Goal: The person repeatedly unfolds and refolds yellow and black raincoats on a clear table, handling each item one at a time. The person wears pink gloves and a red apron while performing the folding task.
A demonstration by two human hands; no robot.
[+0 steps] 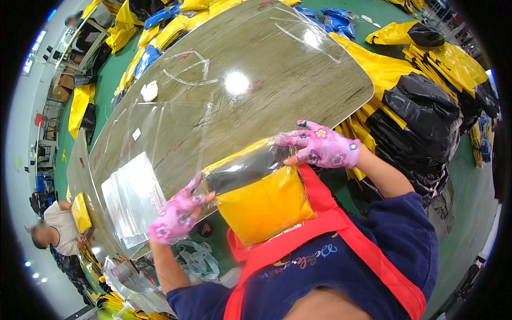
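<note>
- The bagged yellow-and-black bundle (264, 205) is held on the body side of the desk (288, 90).
- Its far-left corner is pinched by the half-curled left hand (178, 213), its far-right by the flatter right hand (322, 146).

One packet (264, 205), one left hand (178, 210), one right hand (322, 146)

One big table (288, 85), one stack of clear bags (130, 197) too overlapped to number, one white slip (136, 133), one crumpled scrap (149, 91), one red apron (317, 232). Two other people (63, 228). Yellow-and-black bundles (421, 106), too heaped to count.
</note>
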